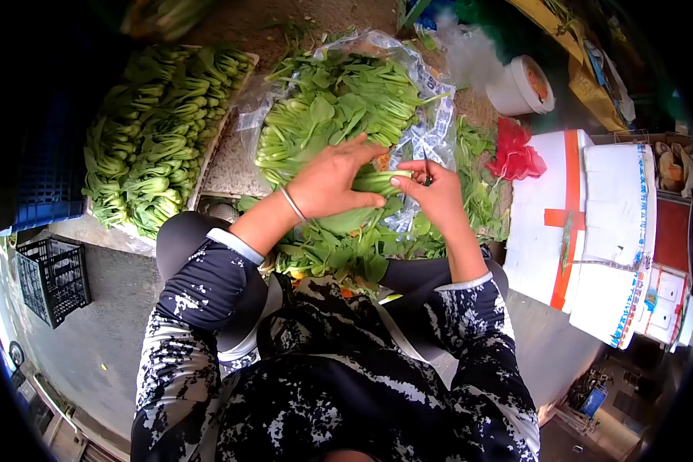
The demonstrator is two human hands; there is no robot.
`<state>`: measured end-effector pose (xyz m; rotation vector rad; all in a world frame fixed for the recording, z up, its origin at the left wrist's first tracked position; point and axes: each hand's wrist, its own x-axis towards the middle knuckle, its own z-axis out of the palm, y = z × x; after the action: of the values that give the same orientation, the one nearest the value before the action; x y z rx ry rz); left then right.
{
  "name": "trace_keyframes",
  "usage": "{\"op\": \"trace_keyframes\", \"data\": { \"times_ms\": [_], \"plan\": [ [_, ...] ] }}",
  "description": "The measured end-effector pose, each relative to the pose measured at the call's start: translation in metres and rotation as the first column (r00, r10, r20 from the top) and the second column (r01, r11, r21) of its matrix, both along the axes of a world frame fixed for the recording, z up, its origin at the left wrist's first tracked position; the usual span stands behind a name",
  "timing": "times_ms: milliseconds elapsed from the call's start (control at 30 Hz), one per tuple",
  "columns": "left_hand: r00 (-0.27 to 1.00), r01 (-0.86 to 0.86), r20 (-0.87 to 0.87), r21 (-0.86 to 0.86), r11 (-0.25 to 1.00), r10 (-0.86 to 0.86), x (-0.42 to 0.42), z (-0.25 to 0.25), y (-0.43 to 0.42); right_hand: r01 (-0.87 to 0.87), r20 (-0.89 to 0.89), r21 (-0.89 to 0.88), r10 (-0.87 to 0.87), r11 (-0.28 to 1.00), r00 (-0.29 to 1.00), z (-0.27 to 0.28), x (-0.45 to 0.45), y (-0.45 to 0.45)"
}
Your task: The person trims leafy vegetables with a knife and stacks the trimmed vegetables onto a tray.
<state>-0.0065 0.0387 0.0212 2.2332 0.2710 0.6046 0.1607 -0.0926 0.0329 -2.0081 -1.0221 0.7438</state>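
Note:
My left hand reaches over a heap of leafy greens, its thumb and fingers spread apart. Between thumb and fingers lies a leafy green with a pale stalk, and I cannot tell how firmly the hand touches it. At the stalk's cut end, my right hand is closed, with the thumb against the stalk. A thin dark blade-like piece sticks up from its fingers; the rest is hidden. Under the heap is a clear printed plastic bag. Loose leaves lie nearer my lap.
Neat rows of bok choy fill a board on the left. A black crate and blue basket stand beyond. To the right are white foam boxes, a red plastic bag and a white bucket.

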Motion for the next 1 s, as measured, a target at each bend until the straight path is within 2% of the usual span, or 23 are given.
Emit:
{"op": "trace_keyframes", "data": {
  "times_ms": [33,67,100,133,167,200,300,333,433,467,567,700,833,900,1000],
  "plan": [
    [0.998,0.055,0.031,-0.039,0.998,-0.054,0.003,0.001,-0.006,-0.02,-0.071,0.025,0.022,1.0,0.997,0.006,-0.007,-0.005],
    [0.972,0.16,-0.106,-0.364,0.917,-0.212,0.004,0.004,-0.009,-0.037,-0.141,0.052,0.044,0.998,0.989,0.012,-0.012,-0.008],
    [0.97,0.164,-0.112,-0.363,0.917,-0.217,0.006,0.003,-0.011,-0.031,-0.147,0.055,0.039,0.998,0.988,0.018,-0.016,-0.008],
    [0.964,0.195,-0.023,-0.619,0.761,-0.265,0.009,0.0,-0.011,0.043,-0.288,0.089,-0.015,0.995,0.957,0.023,-0.02,-0.008],
    [0.957,0.219,0.071,-0.816,0.536,-0.282,0.012,-0.002,-0.012,0.121,-0.428,0.114,-0.061,0.986,0.902,0.025,-0.021,-0.008],
    [0.963,0.225,0.128,-0.863,0.452,-0.236,0.013,0.0,-0.011,0.148,-0.464,0.131,-0.071,0.98,0.883,0.025,-0.019,-0.007],
    [0.979,0.165,0.098,-0.895,0.415,-0.177,0.011,0.009,-0.004,0.149,-0.534,0.243,0.004,0.959,0.845,0.024,-0.01,-0.005],
    [0.98,0.174,0.126,-0.914,0.367,-0.151,0.011,0.01,-0.002,0.094,-0.528,0.261,0.061,0.961,0.847,0.026,-0.008,-0.007],
    [0.988,0.147,0.117,-0.917,0.371,-0.101,0.011,0.009,0.001,0.072,-0.549,0.316,0.121,0.946,0.827,0.021,-0.013,-0.009],
    [0.992,0.124,0.1,-0.916,0.382,-0.082,0.012,0.01,0.0,0.035,-0.536,0.273,0.121,0.961,0.836,0.025,-0.014,-0.013],
    [0.993,0.119,0.106,-0.896,0.429,-0.053,0.013,0.005,0.001,0.005,-0.477,0.317,0.155,0.948,0.865,0.023,-0.017,-0.015],
    [0.993,0.122,0.104,-0.859,0.498,-0.064,0.016,0.007,-0.001,0.01,-0.475,0.281,0.13,0.96,0.87,0.026,-0.016,-0.015],
    [0.991,0.13,0.106,-0.859,0.496,-0.077,0.016,0.007,0.0,0.045,-0.481,0.251,0.084,0.967,0.873,0.025,-0.014,-0.017],
    [0.991,0.131,0.093,-0.851,0.509,-0.1,0.015,0.01,0.001,0.076,-0.679,0.255,0.123,0.964,0.724,0.024,-0.01,-0.018],
    [0.989,0.135,0.085,-0.859,0.494,-0.123,0.013,0.012,0.002,0.152,-0.726,0.237,0.072,0.96,0.684,0.024,-0.009,-0.016]
  ]
}}
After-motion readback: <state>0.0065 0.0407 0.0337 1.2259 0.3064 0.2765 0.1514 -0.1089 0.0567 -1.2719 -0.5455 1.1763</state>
